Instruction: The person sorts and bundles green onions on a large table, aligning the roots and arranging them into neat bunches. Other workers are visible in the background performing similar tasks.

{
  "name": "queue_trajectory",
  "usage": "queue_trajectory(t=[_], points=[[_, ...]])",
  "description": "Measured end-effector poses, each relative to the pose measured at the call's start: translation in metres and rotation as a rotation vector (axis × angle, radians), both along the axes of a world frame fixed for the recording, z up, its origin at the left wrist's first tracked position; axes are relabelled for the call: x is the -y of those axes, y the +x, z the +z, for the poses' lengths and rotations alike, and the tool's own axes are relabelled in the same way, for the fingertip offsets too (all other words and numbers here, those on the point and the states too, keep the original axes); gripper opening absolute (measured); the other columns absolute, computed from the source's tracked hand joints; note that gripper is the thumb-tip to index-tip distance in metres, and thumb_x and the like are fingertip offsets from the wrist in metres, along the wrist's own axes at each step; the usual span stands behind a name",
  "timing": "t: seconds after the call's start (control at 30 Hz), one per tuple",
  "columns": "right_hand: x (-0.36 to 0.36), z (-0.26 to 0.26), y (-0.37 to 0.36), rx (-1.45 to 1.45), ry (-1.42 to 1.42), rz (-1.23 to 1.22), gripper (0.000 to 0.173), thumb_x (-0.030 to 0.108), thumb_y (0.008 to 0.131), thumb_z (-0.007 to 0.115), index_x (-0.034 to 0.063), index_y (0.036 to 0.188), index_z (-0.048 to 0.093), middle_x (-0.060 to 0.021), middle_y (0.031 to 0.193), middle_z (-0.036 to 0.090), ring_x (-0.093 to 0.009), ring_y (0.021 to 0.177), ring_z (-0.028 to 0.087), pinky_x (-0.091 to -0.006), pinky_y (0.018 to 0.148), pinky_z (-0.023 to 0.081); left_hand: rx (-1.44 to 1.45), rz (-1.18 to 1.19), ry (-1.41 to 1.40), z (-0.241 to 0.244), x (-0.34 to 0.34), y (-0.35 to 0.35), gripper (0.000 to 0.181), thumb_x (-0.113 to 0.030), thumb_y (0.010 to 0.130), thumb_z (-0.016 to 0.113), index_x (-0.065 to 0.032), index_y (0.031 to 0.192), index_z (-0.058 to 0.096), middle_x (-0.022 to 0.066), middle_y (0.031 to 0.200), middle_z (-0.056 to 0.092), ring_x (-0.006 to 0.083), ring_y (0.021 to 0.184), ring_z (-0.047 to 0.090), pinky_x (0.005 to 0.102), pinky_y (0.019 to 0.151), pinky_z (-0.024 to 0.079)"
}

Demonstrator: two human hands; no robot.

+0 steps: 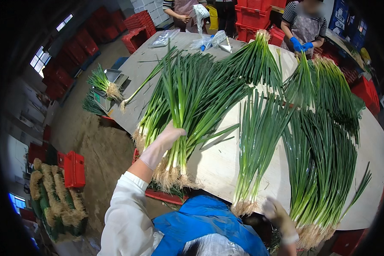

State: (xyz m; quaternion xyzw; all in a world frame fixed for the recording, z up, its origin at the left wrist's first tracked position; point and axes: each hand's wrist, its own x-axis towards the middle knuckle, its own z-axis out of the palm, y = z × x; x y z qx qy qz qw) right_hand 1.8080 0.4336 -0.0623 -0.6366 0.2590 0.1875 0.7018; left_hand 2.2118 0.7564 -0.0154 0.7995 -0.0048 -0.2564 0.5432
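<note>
My left hand, in a thin whitish glove, is closed around the pale stalks of a bunch of green onions. Their leaves point away from me and the roots hang near the table's front edge. Under and beside this bunch lies a larger heap of green onions. My right hand, also gloved and blurred, is beside the roots of a smaller bunch of green onions; whether it holds anything cannot be made out. Farther right spreads a thick pile of green onions.
Across the table, a person in blue gloves handles green onions. A scale with a bunch on it stands at the left corner. Red crates are stacked behind. Rooted bundles and a red crate are at lower left.
</note>
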Motion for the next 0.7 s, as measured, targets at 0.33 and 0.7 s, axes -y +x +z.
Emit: queue_trajectory(t=[0.33, 0.7], points=[[-0.120, -0.006, 0.269, 0.300, 0.718, -0.277, 0.079, 0.029, 0.088, 0.071, 0.0018, 0.146, 0.025, -0.0186, 0.144, 0.039, -0.030, 0.130, 0.043, -0.0416, 0.101, 0.044, 0.250, -0.546, 0.780, -0.008, 0.054, -0.093, 0.110, -0.017, 0.080, 0.067, -0.0050, 0.150, -0.015, 0.0294, 0.126, 0.048, 0.0352, 0.093, 0.062, 0.0392, 0.082, 0.053], [-0.130, -0.079, 0.279, 0.004, 0.953, -0.498, 0.037, 0.014, 0.090, 0.054, -0.0073, 0.120, 0.054, -0.0234, 0.116, 0.061, -0.038, 0.109, 0.058, -0.0516, 0.101, 0.043, -0.103, -0.560, 0.069, -0.063, -0.020, -0.100, 0.101, -0.027, 0.079, 0.077, -0.0046, 0.153, 0.011, 0.0255, 0.137, 0.046, 0.0306, 0.125, 0.049, 0.0361, 0.106, 0.038]])
